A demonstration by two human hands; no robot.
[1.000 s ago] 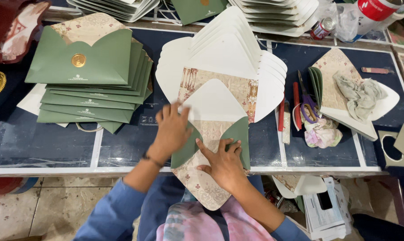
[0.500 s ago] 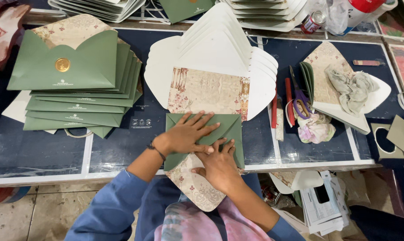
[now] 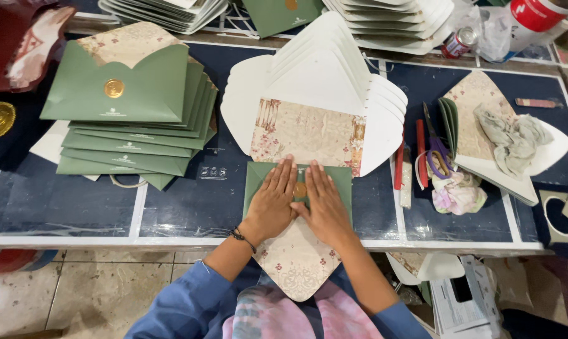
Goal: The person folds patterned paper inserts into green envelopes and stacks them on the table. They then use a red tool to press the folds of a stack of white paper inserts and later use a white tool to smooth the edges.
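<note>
- Green envelope point(image 3: 343, 182) flat on surface point(image 3: 190, 207), under both palms.
- Left hand point(image 3: 273, 199), right hand point(image 3: 325, 204): fingers spread, pressing down, gripping nothing.
- Gold seal point(image 3: 300, 189) between hands.
- Floral flap point(image 3: 296, 263) hanging toward body.

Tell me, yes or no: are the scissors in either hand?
No: both the left hand and right hand lie flat on the green paper envelope, while the purple-handled scissors lie apart, to their right.
</note>
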